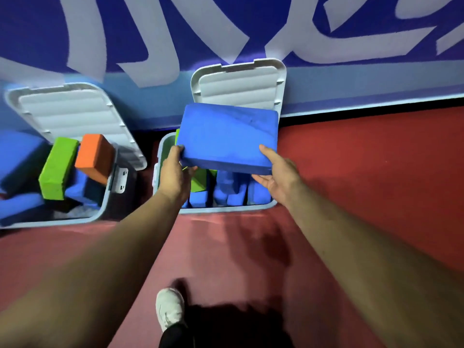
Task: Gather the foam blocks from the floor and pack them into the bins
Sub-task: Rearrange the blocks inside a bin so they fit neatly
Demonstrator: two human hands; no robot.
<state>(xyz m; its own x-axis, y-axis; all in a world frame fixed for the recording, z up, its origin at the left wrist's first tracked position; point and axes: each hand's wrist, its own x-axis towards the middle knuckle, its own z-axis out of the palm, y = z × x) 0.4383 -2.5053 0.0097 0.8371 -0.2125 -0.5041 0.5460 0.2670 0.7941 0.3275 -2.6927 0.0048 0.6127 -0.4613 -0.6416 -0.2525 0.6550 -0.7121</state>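
While I've only got the head view, here's the state. Blue block (228, 136) is held flat over the mid bin (226, 209), covering its back half. Left hand (173, 172) pinches the near-left corner, fingertips on top and thumb under. Right hand (278, 174) pinches the near-right edge, thumb on top and fingers curled under. I can't tell if the block's far edge touches the lid (241, 84) or hangs free; the angle hides it.

Inside the mid bin: blue pieces (231, 189) standing on end along the front, and a green piece (199, 182) at the left, partly behind the left hand.

Left bin (75, 219) sits just beside it, piled above the rim. A green block (59, 168) and an orange block (94, 156) lie tilted on top, touching, with blue foam under them. Its lid (75, 114) is also open and angled back.

Surface: red floor (376, 172), matte, paler pink in front of the bins, with hand shadows on it. Both bins stand on it against the wall (175, 33). The wall is deep blue with big pale lettering and a light-blue band at the base. A black strip runs where it meets the floor.

One white shoe (169, 307) shows at the bottom, with a dark trouser leg.
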